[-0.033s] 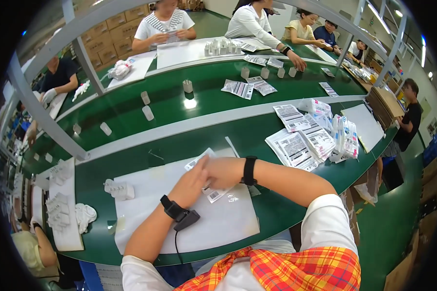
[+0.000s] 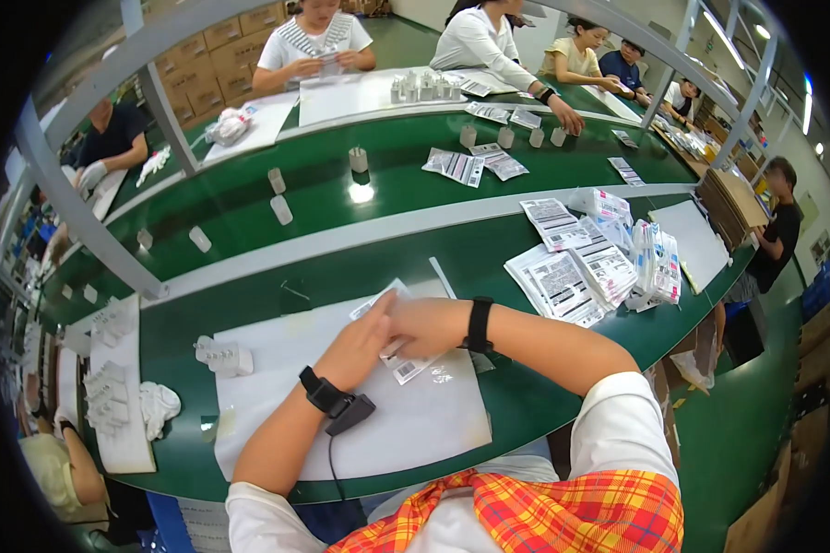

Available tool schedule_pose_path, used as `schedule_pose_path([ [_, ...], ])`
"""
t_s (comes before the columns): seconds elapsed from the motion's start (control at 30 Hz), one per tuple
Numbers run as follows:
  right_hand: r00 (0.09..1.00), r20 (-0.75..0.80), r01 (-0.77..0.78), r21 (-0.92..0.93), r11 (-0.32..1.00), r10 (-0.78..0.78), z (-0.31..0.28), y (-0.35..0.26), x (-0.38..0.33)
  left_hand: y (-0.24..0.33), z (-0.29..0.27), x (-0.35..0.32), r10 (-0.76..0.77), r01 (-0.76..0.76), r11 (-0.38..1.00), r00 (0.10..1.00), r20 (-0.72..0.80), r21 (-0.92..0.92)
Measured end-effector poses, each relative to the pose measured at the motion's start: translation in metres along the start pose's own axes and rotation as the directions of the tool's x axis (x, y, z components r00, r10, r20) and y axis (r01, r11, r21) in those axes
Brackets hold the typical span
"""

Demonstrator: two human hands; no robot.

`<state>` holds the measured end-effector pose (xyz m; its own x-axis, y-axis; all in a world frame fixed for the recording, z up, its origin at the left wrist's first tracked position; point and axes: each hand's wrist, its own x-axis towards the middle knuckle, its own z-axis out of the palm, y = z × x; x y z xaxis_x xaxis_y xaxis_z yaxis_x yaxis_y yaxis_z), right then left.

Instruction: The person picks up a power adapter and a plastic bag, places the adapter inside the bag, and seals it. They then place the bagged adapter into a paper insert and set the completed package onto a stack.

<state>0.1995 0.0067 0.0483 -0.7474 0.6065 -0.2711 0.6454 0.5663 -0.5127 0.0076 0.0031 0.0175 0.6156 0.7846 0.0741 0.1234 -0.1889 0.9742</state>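
Mat [image 2: 286, 429]: one, white, flat on the green bench [image 2: 172, 332].

Packet [image 2: 409, 370]: one, printed, on the mat right of its middle, beneath both hands, one end showing toward the mat's far edge.

Left hand [image 2: 355, 348]: over the mat, against the right hand; black band [image 2: 321, 393] at the wrist, with a block [image 2: 350, 415] and cable [image 2: 330, 452].

Right hand [image 2: 429, 327]: over the mat, blurred, meeting the left; black strap [image 2: 479, 324] at the wrist.

Fingers, both hands: overlapped above the packet; whether apart, together or clamped on it could not be told.

Plugs [image 2: 232, 359]: white, one row, at the mat's left edge.

Cloth [image 2: 160, 410]: white, crumpled, left of the mat.

Board [image 2: 124, 456]: white, farther left of the mat, bearing more plugs.

Stacked packets [image 2: 563, 288]: printed, right of the mat and beyond it.

Bagged packs [image 2: 657, 267]: farthest right of the mat, beside that stack.
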Motion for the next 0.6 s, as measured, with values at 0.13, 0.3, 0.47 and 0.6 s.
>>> schedule_pose_path([
  [0.13, 0.968, -0.117, 0.225, 0.029, 0.974, -0.221, 0.011, 0.001, -0.041, -0.008, -0.009, 0.008, 0.096, -0.202, 0.876, 0.963, 0.252, 0.438],
  [0.3, 0.995, -0.069, 0.057, -0.147, 0.987, -0.067, 0.044, -0.052, -0.12, 0.003, 0.013, 0.003, 0.214, -0.264, 0.739, 0.964, 0.155, 0.62],
  [0.47, 0.903, 0.422, -0.124, 0.074, 0.989, 0.082, -0.086, -0.021, -0.036, 0.013, 0.021, 0.005, 0.099, -0.133, 0.706, 0.991, 0.089, 0.695],
  [0.6, 0.922, -0.382, 0.116, 0.429, 0.896, 0.064, -0.126, 0.054, 0.12, 0.003, 0.028, 0.01, 0.211, -0.169, 0.721, 0.977, 0.02, 0.672],
])
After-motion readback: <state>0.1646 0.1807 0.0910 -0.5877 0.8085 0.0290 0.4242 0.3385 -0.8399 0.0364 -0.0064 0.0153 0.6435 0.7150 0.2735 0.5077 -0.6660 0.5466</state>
